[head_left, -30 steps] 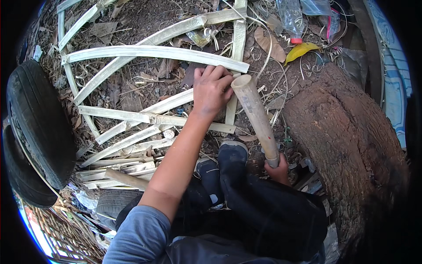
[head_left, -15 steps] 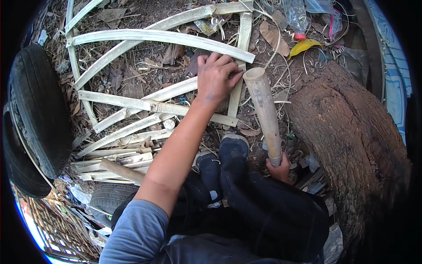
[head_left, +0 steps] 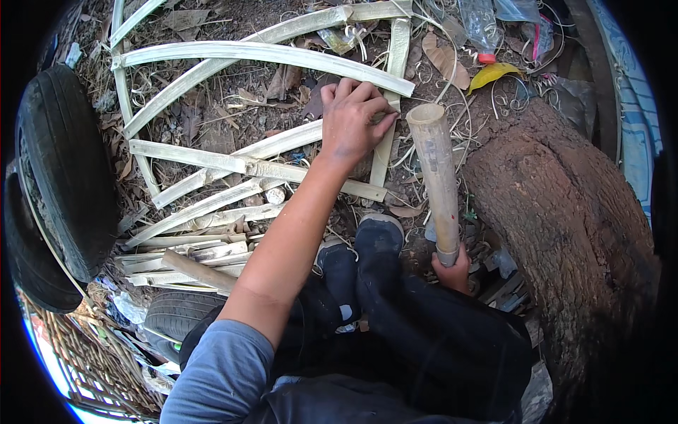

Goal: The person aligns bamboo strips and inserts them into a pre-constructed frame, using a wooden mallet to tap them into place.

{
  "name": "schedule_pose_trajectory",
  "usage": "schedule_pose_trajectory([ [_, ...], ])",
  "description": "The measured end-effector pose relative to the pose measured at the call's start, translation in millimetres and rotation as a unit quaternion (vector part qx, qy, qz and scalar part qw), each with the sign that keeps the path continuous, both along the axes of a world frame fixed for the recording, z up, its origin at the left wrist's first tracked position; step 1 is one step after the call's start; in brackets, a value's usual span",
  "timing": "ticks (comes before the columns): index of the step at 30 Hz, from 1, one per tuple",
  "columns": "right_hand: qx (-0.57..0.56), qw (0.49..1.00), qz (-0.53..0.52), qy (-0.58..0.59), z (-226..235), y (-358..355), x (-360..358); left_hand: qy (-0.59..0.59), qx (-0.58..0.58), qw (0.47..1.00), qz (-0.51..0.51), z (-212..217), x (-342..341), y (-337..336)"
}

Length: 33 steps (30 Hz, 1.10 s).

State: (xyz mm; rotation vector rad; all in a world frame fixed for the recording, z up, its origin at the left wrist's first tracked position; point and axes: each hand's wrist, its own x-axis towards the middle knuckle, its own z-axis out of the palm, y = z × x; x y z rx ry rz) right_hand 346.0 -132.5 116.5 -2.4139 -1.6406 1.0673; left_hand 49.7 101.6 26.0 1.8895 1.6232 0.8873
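My left hand (head_left: 357, 121) is closed over a joint of the split-bamboo frame on the ground, thumb and fingers pinched together. What lies in that pinch is too small to make out. Just above the knuckles runs a pale curved bamboo strip (head_left: 261, 53); a short crosswise strip (head_left: 382, 159) passes under the fingertips. Low on the right, my right hand (head_left: 453, 273) grips the narrow lower end of a thick length of bamboo (head_left: 438, 180). Its wide cut end points up and away from me, beside my left hand and apart from the strips.
A thick brown log (head_left: 558, 184) lies to the right. Old tyres (head_left: 60, 169) stand at the left, near a stack of split bamboo pieces (head_left: 183, 261). Dry leaves, shavings and a clear plastic bottle (head_left: 479, 28) litter the ground. My shoes (head_left: 378, 237) are between my arms.
The thick bamboo in my right hand has swung slightly to the right, its wide end farther from my left hand. My left hand stays at the same joint; the whole view has shifted a little.
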Motion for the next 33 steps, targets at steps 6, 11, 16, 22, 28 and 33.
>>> schedule_pose_trajectory([
  [6, -0.009, 1.000, 0.012, -0.001, 3.7, 2.6, -1.7, -0.008, 0.000, 1.000, 0.005, -3.1, -2.2, -1.1],
  [11, -0.039, 0.999, 0.016, 0.006, -0.6, -0.9, 2.2, -0.002, -0.003, 1.000, -0.003, 0.7, -3.0, -1.5],
  [16, -0.057, 0.998, 0.004, 0.022, 2.2, 1.5, -2.1, -0.008, 0.011, 1.000, -0.006, -0.9, -2.3, -1.8],
  [22, -0.126, 0.992, -0.019, -0.013, 11.8, 13.9, -20.1, -0.013, -0.002, 1.000, -0.009, -0.1, -2.5, -0.8],
  [28, -0.136, 0.990, -0.030, 0.018, 11.7, 30.4, -21.4, -0.003, 0.005, 1.000, 0.005, -2.5, 0.0, 0.8],
  [33, -0.063, 0.991, -0.079, 0.090, 14.4, 20.1, -17.5, -0.016, 0.007, 1.000, 0.004, -1.5, 0.7, 0.4],
])
